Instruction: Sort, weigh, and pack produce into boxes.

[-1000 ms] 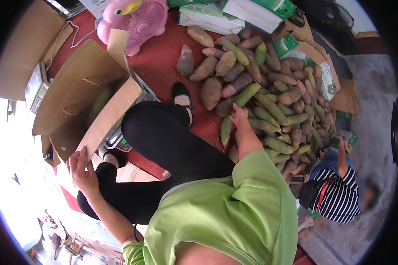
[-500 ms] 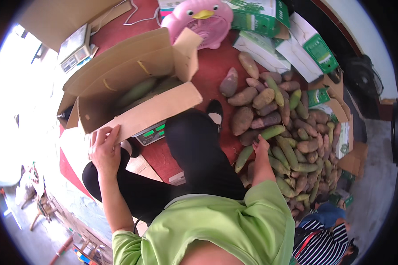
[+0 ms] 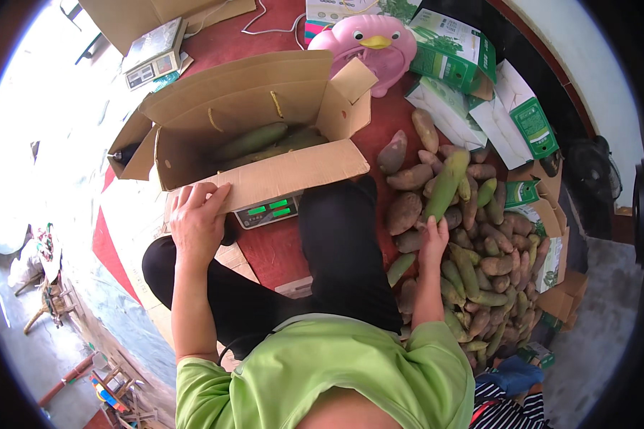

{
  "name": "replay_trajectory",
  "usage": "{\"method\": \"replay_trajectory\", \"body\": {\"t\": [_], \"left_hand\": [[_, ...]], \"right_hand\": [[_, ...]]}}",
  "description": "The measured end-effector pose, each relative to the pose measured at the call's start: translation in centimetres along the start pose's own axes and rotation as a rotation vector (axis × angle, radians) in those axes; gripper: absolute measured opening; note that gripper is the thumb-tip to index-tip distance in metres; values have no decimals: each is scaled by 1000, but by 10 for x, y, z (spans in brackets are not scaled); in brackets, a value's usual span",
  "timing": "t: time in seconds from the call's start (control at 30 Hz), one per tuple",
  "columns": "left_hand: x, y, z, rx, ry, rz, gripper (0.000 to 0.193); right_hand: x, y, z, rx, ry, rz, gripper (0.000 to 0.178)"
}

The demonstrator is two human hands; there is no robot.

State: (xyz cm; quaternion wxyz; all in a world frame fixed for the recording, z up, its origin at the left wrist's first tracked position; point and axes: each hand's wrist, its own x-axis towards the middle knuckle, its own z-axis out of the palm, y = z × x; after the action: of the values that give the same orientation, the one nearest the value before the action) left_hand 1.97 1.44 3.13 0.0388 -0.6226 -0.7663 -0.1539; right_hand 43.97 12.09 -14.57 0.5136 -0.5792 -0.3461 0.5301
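Note:
My right hand (image 3: pixel 433 237) grips a long green radish (image 3: pixel 447 187) near its lower end. The radish points up and away, tilted over a heap of vegetables (image 3: pixel 472 275). With its fingers closed over the near flap, my left hand (image 3: pixel 197 216) holds an open cardboard box (image 3: pixel 265 179). Several long green vegetables (image 3: pixel 254 141) lie inside the box; the near flap hides part of them. Under the box, a scale (image 3: pixel 268 211) shows its lit green display.
Reddish-brown roots (image 3: pixel 405 213) lie among the green ones at right. Beyond the box stand a pink duck-faced fan (image 3: pixel 379 61) and green-and-white cartons (image 3: pixel 454 53). Another scale (image 3: pixel 154 53) sits at far left. A person in a striped top (image 3: pixel 508 407) is at lower right.
My right hand has lifted the radish from the heap and turned it upward. My left hand stays on the box flap. The whole view has shifted.

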Motion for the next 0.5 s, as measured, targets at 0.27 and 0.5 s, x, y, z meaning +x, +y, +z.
{"method": "replay_trajectory", "body": {"t": [0.27, 0.5], "left_hand": [[-1, -1, 0, -30, 3, 15, 36], [-1, -2, -2, -28, -1, 14, 35]], "right_hand": [[-4, -157, 120, 132, -641, -201, 43], [7, -179, 243, -409, -931, -79, 31]]}}
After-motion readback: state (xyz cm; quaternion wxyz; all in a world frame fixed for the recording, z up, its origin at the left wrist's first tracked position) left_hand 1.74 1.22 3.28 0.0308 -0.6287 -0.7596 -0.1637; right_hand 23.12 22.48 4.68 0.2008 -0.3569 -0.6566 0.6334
